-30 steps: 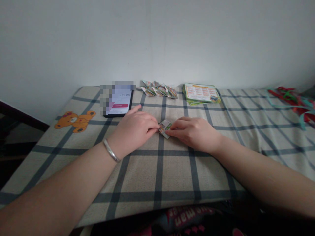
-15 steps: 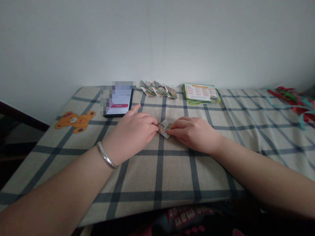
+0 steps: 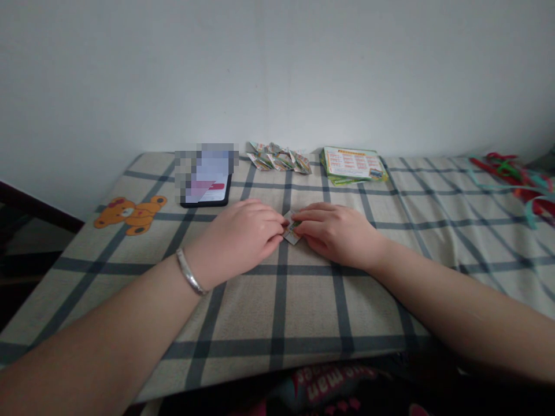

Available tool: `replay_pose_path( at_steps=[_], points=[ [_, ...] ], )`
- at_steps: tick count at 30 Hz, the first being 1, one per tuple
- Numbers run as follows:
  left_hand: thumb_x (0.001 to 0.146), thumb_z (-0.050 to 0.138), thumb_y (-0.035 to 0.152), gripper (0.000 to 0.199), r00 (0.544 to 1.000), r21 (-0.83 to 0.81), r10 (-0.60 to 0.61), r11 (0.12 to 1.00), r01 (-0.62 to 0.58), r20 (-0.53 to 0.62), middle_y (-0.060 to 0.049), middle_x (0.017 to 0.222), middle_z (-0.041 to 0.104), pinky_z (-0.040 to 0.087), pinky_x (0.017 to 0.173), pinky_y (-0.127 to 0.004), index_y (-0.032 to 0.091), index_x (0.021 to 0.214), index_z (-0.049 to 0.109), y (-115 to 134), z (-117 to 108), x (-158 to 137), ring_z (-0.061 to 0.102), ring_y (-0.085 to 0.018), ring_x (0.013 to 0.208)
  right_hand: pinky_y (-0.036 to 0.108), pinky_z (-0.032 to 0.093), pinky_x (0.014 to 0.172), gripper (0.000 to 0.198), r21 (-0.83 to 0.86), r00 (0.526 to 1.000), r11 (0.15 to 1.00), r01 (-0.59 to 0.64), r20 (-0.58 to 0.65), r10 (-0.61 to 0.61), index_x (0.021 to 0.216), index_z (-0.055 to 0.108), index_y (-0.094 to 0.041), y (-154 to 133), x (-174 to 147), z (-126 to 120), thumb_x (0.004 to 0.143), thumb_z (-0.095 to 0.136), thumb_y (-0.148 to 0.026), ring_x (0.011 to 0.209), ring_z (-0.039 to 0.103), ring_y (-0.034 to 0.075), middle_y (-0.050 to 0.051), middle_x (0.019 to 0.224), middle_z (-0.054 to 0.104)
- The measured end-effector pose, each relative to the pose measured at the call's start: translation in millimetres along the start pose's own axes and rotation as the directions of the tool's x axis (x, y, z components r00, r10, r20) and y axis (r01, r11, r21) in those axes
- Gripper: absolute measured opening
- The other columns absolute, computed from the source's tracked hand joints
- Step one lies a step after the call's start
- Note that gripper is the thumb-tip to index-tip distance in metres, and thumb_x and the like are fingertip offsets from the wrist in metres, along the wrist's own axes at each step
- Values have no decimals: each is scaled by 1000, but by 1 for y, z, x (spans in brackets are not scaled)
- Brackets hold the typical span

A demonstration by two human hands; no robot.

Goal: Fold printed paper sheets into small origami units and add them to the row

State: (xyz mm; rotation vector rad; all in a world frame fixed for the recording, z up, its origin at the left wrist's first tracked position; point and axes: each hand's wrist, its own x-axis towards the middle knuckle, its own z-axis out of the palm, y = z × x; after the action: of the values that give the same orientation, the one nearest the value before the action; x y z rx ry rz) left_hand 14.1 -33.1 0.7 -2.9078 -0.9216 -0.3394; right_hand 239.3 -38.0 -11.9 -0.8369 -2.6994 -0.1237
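A small folded piece of printed paper [image 3: 293, 236] lies on the checked tablecloth, between my two hands. My left hand [image 3: 245, 237], with a silver bangle at the wrist, has its fingers closed on the paper's left corner. From the other side, my right hand [image 3: 340, 234] presses closed fingertips on its right part. Fingers cover much of the paper, so its folds are only partly visible. Behind it, near the wall, several folded paper pieces [image 3: 280, 159] of similar print sit in a cluster. A stack of printed green-edged sheets [image 3: 353, 164] lies to their right.
A phone [image 3: 206, 193], its screen partly blurred out, lies behind my left hand. At the left is a flat teddy bear cutout [image 3: 132, 214]. Red, green and pale blue ribbons [image 3: 515, 173] lie at the far right. The wall [image 3: 277, 75] borders the table's back.
My left hand has shifted slightly right, and its raised index finger has come down to the paper. The right fingers have moved further over the paper, covering more of it.
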Motion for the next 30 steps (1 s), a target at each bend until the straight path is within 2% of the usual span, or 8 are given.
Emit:
replay_pose_path(
  at_steps=[6, 14, 20, 25, 30],
  points=[
    [92, 51, 23, 23, 1000, 20, -10, 1000, 10, -3, -3, 109, 70, 47, 96, -40, 18, 98, 72, 0, 0, 0, 61, -21, 104, 36, 52, 91, 20, -9, 1000, 1000, -14, -1, 14, 96, 68, -17, -4, 1, 0, 88, 50, -14, 107, 63, 22, 7, 120, 68],
    [92, 51, 22, 22, 999, 13, -25, 1000, 25, 20, -3, 106, 70, 48, 92, -39, 19, 97, 73, -2, 0, 0, 61, -21, 101, 37, 51, 93, 20, -29, 1000, 999, -17, 6, 17, 98, 67, -17, -5, 2, 2, 86, 51, -15, 108, 62, 23, 6, 123, 67],
    [92, 49, 23, 24, 999, 5, -21, 1000, 20, 27, -4, 101, 69, 49, 90, -39, 18, 91, 73, -3, 0, 1, 61, -21, 98, 37, 48, 97, 34, 27, 994, 994, -109, -4, 109, 116, 62, -12, -6, 3, 5, 84, 51, -15, 112, 60, 24, 11, 121, 67],
    [92, 50, 23, 24, 999, 1, -32, 1000, 32, 9, -5, 106, 69, 49, 92, -40, 19, 88, 73, -3, 1, 1, 61, -22, 101, 38, 48, 95, 36, 73, 987, 984, -160, 11, 159, 116, 62, -11, -8, 5, 2, 82, 51, -15, 109, 60, 24, 11, 114, 69],
    [91, 49, 23, 25, 999, -30, -32, 999, 32, 6, -6, 107, 69, 48, 94, -41, 19, 87, 73, -6, 2, 1, 62, -22, 102, 39, 47, 97, 31, 73, 996, 994, -82, -24, 84, 112, 62, -12, -4, 4, 6, 83, 50, -16, 112, 58, 25, 12, 118, 67]
  ],
)
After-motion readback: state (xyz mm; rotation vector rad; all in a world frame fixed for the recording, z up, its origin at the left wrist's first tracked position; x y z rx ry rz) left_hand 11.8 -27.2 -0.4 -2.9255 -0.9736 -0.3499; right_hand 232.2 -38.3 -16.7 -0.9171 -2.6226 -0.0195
